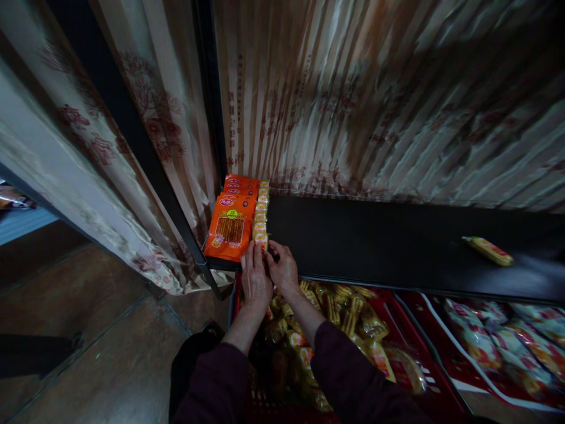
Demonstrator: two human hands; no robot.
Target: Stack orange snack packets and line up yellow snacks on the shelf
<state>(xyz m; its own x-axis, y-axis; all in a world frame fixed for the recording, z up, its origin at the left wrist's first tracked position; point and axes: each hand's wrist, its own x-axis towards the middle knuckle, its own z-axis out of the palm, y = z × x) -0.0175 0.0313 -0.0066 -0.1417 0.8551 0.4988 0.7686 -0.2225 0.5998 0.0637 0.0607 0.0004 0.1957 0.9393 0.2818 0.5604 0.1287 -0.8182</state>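
Observation:
A row of small yellow-and-white snack packets (261,215) runs from back to front on the black shelf (353,241). My left hand (255,277) and my right hand (283,270) meet at the front end of this row. Their fingers close around the front snack packet from either side, and the fingertips partly hide it. Directly left of the row stand several orange snack bags (230,227), lined up one behind another; my left fingers are beside the front bag's lower corner.
One yellow packet (489,251) lies alone on the shelf's right part. Below the shelf edge, a red basket (435,386) holds many yellow packets; another red crate (424,309) holds white-and-red bags. A dark post (145,141) and printed curtains (353,100) border the shelf.

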